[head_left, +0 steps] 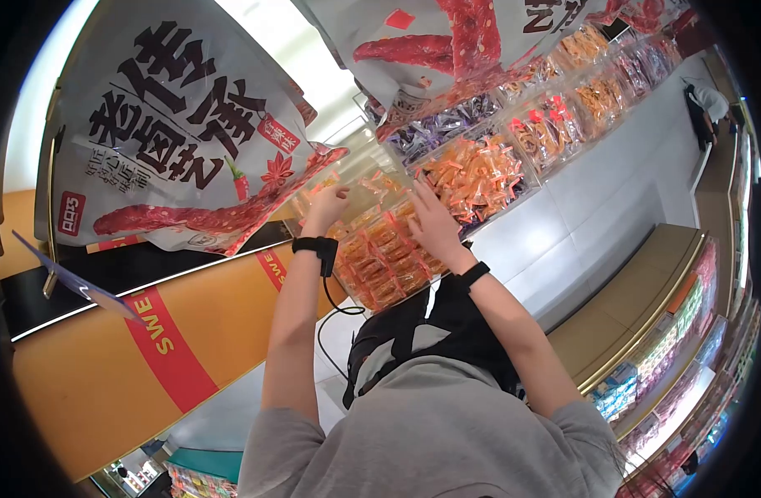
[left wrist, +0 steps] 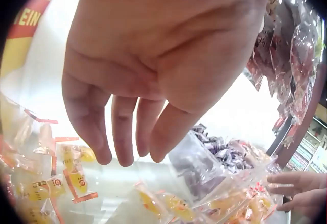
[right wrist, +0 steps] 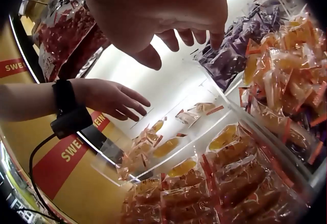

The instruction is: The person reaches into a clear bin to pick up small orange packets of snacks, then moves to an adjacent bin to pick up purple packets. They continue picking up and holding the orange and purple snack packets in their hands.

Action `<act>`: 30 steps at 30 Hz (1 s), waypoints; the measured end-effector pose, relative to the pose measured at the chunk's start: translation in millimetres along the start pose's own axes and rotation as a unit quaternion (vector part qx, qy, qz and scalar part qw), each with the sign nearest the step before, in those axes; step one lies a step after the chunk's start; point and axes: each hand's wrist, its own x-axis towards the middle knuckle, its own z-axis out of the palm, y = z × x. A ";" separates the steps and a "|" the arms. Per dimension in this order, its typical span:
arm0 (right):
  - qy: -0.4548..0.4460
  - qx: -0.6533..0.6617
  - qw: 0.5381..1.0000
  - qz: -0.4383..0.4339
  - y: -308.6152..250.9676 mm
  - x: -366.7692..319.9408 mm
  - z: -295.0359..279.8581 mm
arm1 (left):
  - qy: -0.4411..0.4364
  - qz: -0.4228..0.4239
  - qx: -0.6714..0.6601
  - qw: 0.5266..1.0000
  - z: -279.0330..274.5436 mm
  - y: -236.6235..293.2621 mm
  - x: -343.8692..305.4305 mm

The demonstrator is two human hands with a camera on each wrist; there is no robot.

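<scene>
Head view high, facing down — wrist views close, low, all sharing the clear bin (head_left: 366,184).

Large gray printed bags (head_left: 173,124) stand out beside an orange panel (head_left: 81,365) crossed by red bands (head_left: 174,357). Packed shelves (head_left: 663,357) curve along the head view's right; a person (head_left: 706,108) appears beyond the pale floor (head_left: 555,232).
</scene>
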 end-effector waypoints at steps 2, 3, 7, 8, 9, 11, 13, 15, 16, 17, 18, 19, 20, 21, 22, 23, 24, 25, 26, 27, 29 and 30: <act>-0.051 -0.124 0.991 -0.029 -4.4 -1.0 17.0 | -0.030 0.031 -0.014 0.999 12.5 1.7 12.3; -0.086 -0.164 0.983 -0.015 -4.1 -3.4 22.8 | -0.016 0.059 0.041 0.997 16.5 10.4 14.3; -0.124 -0.217 0.968 -0.005 1.0 -12.1 27.5 | 0.021 0.123 0.074 0.989 36.0 30.8 33.3; -0.131 -0.210 0.969 -0.005 2.7 -12.3 27.1 | 0.023 0.121 0.107 0.987 40.3 34.2 38.0; -0.140 -0.202 0.969 -0.003 3.0 -13.0 25.5 | 0.024 0.117 0.140 0.983 42.7 39.2 39.4; -0.176 -0.186 0.967 0.011 9.4 -10.1 19.8 | 0.013 0.086 0.147 0.985 47.4 46.0 40.1; -0.238 -0.161 0.957 0.037 12.2 -4.2 8.8 | 0.003 0.040 0.138 0.990 53.8 43.3 49.6; -0.255 -0.182 0.949 0.024 14.2 0.2 1.9 | 0.014 0.038 0.138 0.990 57.0 41.6 55.9; -0.271 -0.202 0.941 0.008 14.0 0.7 1.2 | 0.029 0.033 0.138 0.989 56.6 41.0 58.0; -0.269 -0.201 0.942 0.011 13.4 1.5 1.0 | 0.026 0.036 0.141 0.989 54.8 41.3 62.6; -0.266 -0.192 0.945 0.013 14.4 2.0 1.1 | 0.007 0.004 0.176 0.984 50.4 45.8 66.0; -0.264 -0.183 0.947 0.015 14.2 -0.3 1.6 | -0.015 -0.029 0.211 0.977 47.9 48.8 65.6; -0.263 -0.182 0.947 0.019 13.3 -1.6 3.1 | -0.018 -0.026 0.213 0.977 45.5 51.7 64.0; -0.260 -0.180 0.948 0.031 12.5 -2.0 5.5 | 0.000 -0.025 0.218 0.976 43.9 53.1 64.5; -0.257 -0.178 0.949 0.043 12.1 -2.4 6.9 | 0.017 -0.024 0.222 0.975 41.8 55.4 64.9; -0.250 -0.177 0.951 0.050 13.6 -3.1 6.4 | 0.014 -0.016 0.227 0.974 40.8 59.0 68.9; -0.247 -0.174 0.952 0.045 12.9 -4.6 7.2 | -0.063 -0.038 0.147 0.986 41.5 55.1 72.5; -0.244 -0.172 0.954 0.040 12.5 -4.8 8.1 | -0.138 -0.059 0.066 0.986 42.7 52.1 76.7; -0.239 -0.171 0.955 0.044 12.6 -4.5 8.7 | -0.139 -0.056 0.071 0.986 46.9 50.1 79.9; -0.233 -0.160 0.958 0.044 11.7 -5.1 9.2 | -0.128 -0.037 0.116 0.984 50.9 52.0 77.6; -0.227 -0.148 0.961 0.046 9.8 -6.1 10.2 | -0.118 -0.017 0.162 0.980 57.9 54.9 73.2; -0.232 -0.148 0.960 0.052 9.1 -5.4 9.6 | -0.101 -0.019 0.166 0.981 58.0 61.2 70.5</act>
